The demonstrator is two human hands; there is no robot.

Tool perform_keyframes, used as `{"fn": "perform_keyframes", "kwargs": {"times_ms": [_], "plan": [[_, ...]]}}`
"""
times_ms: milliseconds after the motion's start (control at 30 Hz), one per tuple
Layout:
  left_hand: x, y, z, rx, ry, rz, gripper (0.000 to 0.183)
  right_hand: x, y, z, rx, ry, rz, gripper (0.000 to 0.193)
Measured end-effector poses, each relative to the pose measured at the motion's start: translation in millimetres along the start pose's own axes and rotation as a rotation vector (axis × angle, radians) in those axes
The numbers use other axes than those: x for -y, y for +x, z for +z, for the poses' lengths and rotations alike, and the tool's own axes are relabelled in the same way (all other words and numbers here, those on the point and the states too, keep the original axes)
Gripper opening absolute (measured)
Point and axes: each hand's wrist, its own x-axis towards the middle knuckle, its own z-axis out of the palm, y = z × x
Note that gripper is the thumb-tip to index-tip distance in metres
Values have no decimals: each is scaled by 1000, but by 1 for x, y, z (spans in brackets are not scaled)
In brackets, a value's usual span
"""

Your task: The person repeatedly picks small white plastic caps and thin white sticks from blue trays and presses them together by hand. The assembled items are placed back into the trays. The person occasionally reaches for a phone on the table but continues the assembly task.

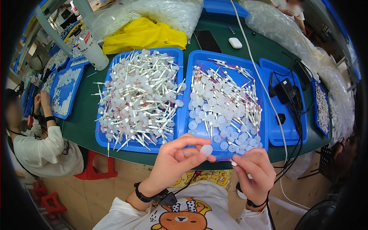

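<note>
My left hand (pixel 180 155) pinches a round, translucent white disc (pixel 206 150) between thumb and fingers. My right hand (pixel 256 170) is closed on a small white connector-like piece (pixel 233 162). A thin reddish thread or wire seems to run between the two pieces. Both hands hover at the near edge of a blue tray (pixel 191 57), which holds loose white discs (pixel 214 101) and thin white sticks (pixel 251 103). Left of it, another blue tray (pixel 100 134) is heaped with white sticks bearing discs and red threads (pixel 142 96).
A third blue tray (pixel 276 134) at right holds a black adapter (pixel 285 91) and cables. A white cable (pixel 264 82) crosses the table. Behind lie a phone (pixel 207 41), a white case (pixel 235 43), a yellow bag (pixel 145 36) and a cup (pixel 92 50). Another person (pixel 42 149) works at left.
</note>
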Motion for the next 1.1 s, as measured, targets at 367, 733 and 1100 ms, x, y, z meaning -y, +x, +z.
{"fn": "perform_keyframes", "kwargs": {"times_ms": [367, 733, 1100], "plan": [[-1, -3, 2, -4, -122, -52, 32, -4, -2, 9, -29, -89, -135, 39], [2, -5, -1, 40, 0, 58, 39, -2, -3, 7, -29, -168, -117, 42], [8, -1, -4, 60, 223, 189, 42, -1, -4, 5, 16, -257, -244, 41]]}}
